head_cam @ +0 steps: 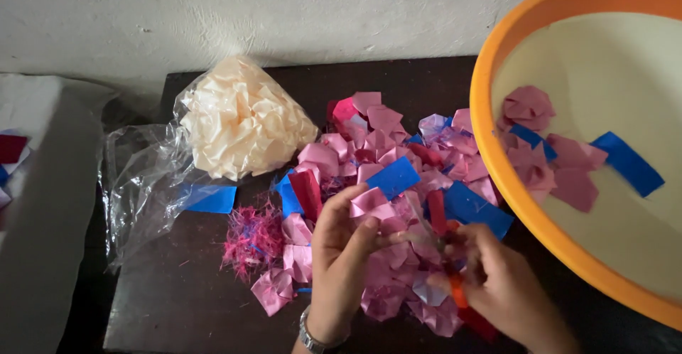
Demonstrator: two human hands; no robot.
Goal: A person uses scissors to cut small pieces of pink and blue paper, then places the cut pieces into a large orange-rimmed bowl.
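Plainly light stuff, these folded pink paper pieces (369,201): thin, easily creased, best taken by an edge or a corner with the fingertips. One sits in the left hand (341,247), pinched between thumb and forefinger above the loose heap of pink, red and blue scraps (419,162) on the dark table (177,297). The right hand (497,283) is curled shut around something with an orange handle (458,291), probably small scissors, though I cannot tell for sure. Beside the heap lies a clear bag of cream ribbon (238,119), and an orange basin (540,226) with a few scraps stands at the right.
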